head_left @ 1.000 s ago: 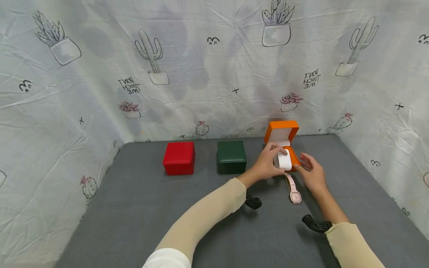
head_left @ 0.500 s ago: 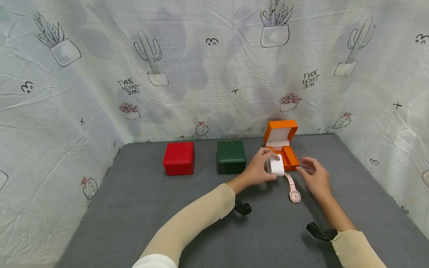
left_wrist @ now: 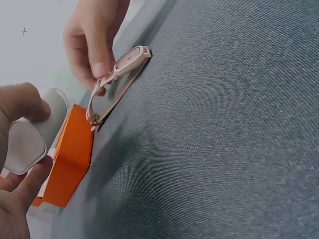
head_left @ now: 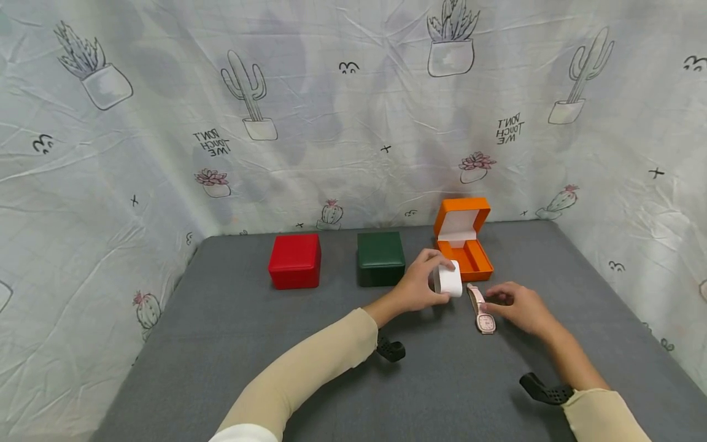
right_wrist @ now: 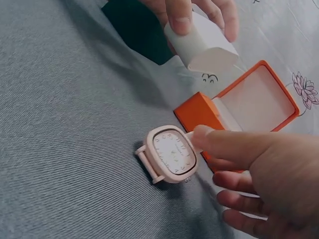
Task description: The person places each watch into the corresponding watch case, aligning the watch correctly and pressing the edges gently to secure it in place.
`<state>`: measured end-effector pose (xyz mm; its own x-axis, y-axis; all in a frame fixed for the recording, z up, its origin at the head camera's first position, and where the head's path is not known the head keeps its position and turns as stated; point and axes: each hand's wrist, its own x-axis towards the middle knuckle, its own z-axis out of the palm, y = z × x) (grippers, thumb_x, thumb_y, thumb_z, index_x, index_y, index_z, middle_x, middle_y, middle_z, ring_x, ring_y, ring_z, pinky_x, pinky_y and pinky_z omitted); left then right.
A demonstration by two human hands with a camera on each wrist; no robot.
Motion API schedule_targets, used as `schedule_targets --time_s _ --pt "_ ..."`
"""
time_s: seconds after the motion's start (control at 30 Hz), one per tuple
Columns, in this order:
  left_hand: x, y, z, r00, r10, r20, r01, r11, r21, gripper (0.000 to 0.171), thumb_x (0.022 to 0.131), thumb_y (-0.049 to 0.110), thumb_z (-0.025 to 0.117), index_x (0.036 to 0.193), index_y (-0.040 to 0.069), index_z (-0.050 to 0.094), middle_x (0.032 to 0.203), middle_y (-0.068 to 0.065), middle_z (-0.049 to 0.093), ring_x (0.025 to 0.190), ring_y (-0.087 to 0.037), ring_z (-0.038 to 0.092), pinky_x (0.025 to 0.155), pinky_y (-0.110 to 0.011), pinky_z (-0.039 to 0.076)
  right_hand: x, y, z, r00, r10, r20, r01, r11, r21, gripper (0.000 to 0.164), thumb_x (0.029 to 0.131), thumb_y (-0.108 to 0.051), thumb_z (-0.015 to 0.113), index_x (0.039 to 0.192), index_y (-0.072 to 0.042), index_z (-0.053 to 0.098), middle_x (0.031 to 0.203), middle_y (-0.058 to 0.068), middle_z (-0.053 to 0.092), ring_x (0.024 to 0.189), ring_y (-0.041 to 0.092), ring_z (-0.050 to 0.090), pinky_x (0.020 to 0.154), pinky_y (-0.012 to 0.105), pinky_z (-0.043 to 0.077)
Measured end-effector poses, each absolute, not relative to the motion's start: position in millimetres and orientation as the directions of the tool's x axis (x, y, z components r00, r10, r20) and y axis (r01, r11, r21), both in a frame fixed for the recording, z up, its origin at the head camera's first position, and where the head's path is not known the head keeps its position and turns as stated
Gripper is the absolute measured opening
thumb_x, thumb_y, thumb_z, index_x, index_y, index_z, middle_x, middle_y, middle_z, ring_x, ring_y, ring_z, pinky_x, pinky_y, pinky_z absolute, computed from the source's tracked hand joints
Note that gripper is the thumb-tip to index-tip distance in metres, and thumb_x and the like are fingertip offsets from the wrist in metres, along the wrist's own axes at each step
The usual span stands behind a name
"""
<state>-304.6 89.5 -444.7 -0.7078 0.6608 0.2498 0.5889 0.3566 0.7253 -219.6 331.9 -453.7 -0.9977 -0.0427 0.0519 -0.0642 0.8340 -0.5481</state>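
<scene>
My left hand [head_left: 418, 283] grips a white watch cushion [head_left: 450, 279] between thumb and fingers, raised just in front of the orange watch box [head_left: 479, 261]. That box stands with its lid up, and its orange inside shows. A pink wristwatch [head_left: 486, 322] lies on the table before it. My right hand [head_left: 520, 307] is at the watch's strap; in the left wrist view, thumb and a fingertip pinch the strap [left_wrist: 91, 107]. The right wrist view shows the square watch face [right_wrist: 174, 153] turned up, with the thumb on the strap close to it.
A red box [head_left: 295, 261] and a dark green box [head_left: 381, 258], both with lids down, stand left of the orange one near the back of the grey table [head_left: 232, 344]. Behind them hangs a white cloth [head_left: 309, 172] printed with cactus drawings.
My left hand has lifted the cushion out of the orange box and drawn it left and toward me. My right hand has left the box's side and come to the watch strap.
</scene>
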Motion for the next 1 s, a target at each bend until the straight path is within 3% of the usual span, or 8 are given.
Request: schedule_targets --time_s 0.13,0.4,0.6,0.73,0.83,1.0 --pt "-303 88 -446 -0.708 0.662 0.247 0.589 0.36 0.723 0.048 0.077 0.017 0.081 0.118 0.023 0.057 0.135 -0.001 0.042 0.113 -0.015 0.047 0.083 -0.015 0.048 -218 330 -453 -0.998 -0.066 0.016 -0.064 0.831 -0.553 0.033 0.08 -0.036 0.078 0.098 -0.008 0.072 0.1 0.009 0.067 0.089 0.019 0.058 0.073 0.029 0.048" --pt "-298 85 -447 -0.71 0.665 0.231 0.58 0.368 0.727 0.047 0.077 0.016 0.081 0.118 0.023 0.057 0.135 -0.002 0.042 0.112 -0.015 0.048 0.083 -0.016 0.049 -216 331 -454 -0.987 -0.158 0.01 -0.134 0.799 -0.587 0.039 0.076 -0.034 0.081 0.102 -0.007 0.071 0.114 0.014 0.066 0.101 0.027 0.062 0.081 0.029 0.053" --pt "-297 83 -449 -0.705 0.67 0.233 0.584 0.361 0.727 0.048 0.077 0.015 0.081 0.119 0.021 0.057 0.136 -0.002 0.041 0.113 -0.016 0.047 0.084 -0.016 0.049 -213 330 -456 -0.985 -0.171 0.038 -0.159 0.787 -0.596 0.026 0.075 -0.032 0.083 0.088 -0.014 0.071 0.118 0.013 0.065 0.102 0.024 0.06 0.081 0.023 0.051" --pt "-297 82 -450 -0.706 0.672 0.223 0.574 0.359 0.736 0.048 0.077 0.015 0.081 0.119 0.022 0.057 0.136 -0.002 0.041 0.114 -0.015 0.047 0.084 -0.016 0.05 -211 327 -457 -0.979 -0.174 0.108 -0.204 0.787 -0.582 0.02 0.074 -0.032 0.083 0.08 -0.019 0.07 0.126 0.013 0.062 0.108 0.029 0.059 0.083 0.02 0.046" --pt "-296 82 -453 -0.7 0.679 0.219 0.567 0.343 0.749 0.049 0.077 0.014 0.081 0.118 0.022 0.058 0.136 -0.002 0.042 0.114 -0.014 0.048 0.083 -0.014 0.051 -210 323 -458 -0.968 -0.178 0.18 -0.25 0.783 -0.569 0.017 0.074 -0.03 0.083 0.075 -0.021 0.068 0.137 0.014 0.055 0.115 0.034 0.056 0.087 0.03 0.045" --pt "-294 84 -454 -0.686 0.691 0.226 0.564 0.31 0.765 0.049 0.076 0.012 0.082 0.118 0.021 0.058 0.134 -0.002 0.042 0.112 -0.013 0.048 0.08 -0.011 0.051 -210 318 -457 -0.954 -0.174 0.245 -0.287 0.768 -0.572 0.019 0.075 -0.026 0.082 0.071 -0.019 0.065 0.149 0.019 0.042 0.126 0.045 0.047 0.096 0.061 0.041"
